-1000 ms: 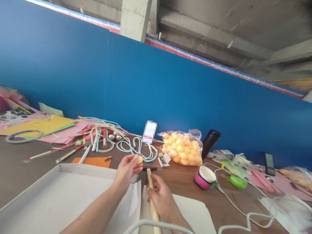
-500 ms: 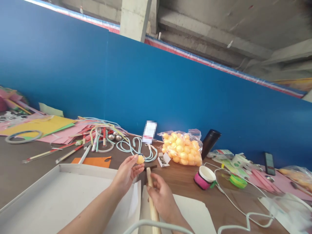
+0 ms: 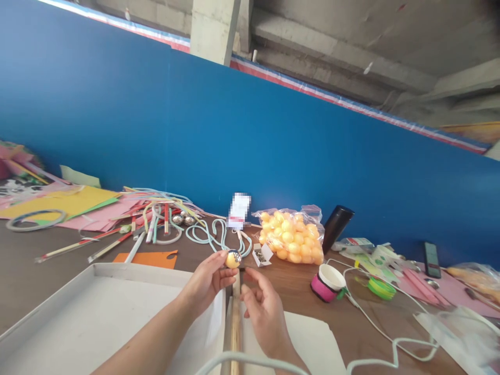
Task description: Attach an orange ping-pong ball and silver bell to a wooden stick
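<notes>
My left hand (image 3: 205, 284) pinches a small orange ball (image 3: 233, 259) between thumb and fingertips, holding it just above the top end of a wooden stick (image 3: 235, 317). A dark crosspiece shows at the stick's top, behind the ball. My right hand (image 3: 263, 307) lies beside the stick on its right, fingers loosely curled and partly spread, thumb close to the stick; whether it still touches the stick is unclear. Both hands hover over the near edge of the brown table (image 3: 297, 289).
A white tray (image 3: 97, 312) lies at lower left, white sheets beside it. Behind are a bag of orange balls (image 3: 291, 237), a small box of pins (image 3: 261, 255), a black cylinder (image 3: 336, 226), a pink-and-white cup (image 3: 330, 284), white cable (image 3: 390, 341), coloured paper, tubes and sticks at left.
My left hand carried the ball rightward to just above the stick's tip. My right hand loosened its grip and shifted to the stick's right side; the stick now stands straighter.
</notes>
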Tool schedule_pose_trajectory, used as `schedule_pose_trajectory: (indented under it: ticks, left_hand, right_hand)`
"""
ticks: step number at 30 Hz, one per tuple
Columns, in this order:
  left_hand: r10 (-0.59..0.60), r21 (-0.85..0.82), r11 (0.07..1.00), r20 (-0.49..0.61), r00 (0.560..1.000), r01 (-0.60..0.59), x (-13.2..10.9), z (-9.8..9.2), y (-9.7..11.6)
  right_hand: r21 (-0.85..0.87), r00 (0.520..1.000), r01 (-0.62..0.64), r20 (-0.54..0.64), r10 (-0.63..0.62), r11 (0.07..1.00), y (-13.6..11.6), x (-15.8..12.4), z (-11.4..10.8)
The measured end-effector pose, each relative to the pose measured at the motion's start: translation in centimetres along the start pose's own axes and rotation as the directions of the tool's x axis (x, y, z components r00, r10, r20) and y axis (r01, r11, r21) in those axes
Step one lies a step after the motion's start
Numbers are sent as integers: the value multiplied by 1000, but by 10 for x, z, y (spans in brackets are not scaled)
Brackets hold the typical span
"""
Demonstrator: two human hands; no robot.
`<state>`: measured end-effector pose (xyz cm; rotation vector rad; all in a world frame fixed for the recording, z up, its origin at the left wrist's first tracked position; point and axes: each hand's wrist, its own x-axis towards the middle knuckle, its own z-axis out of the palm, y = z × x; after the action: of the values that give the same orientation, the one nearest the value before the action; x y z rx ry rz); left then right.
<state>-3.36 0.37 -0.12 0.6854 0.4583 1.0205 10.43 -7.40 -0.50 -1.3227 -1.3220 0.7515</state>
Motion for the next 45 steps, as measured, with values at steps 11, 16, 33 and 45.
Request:
schedule_pose_trajectory:
  ticks: [11,16,33,45]
  left_hand:
    - [-73,124,991,223,972,46,-11,12,3]
    - [-81,196,980,247,965,32,-14,14,2]
    - [-47,320,947,248,968,-36,-17,18,3]
    - [-7,432,902,30,1000,-7,-6,7,-5]
  right_hand:
    - [346,998,-59,57,42,937,-14,1,-1]
    - [301,991,-118,98,92,946,-20,3,-2]
    - [375,990,-120,114,82,919,-20,2,-5]
    - [670,930,-263,-14,366,694,4,13,-2]
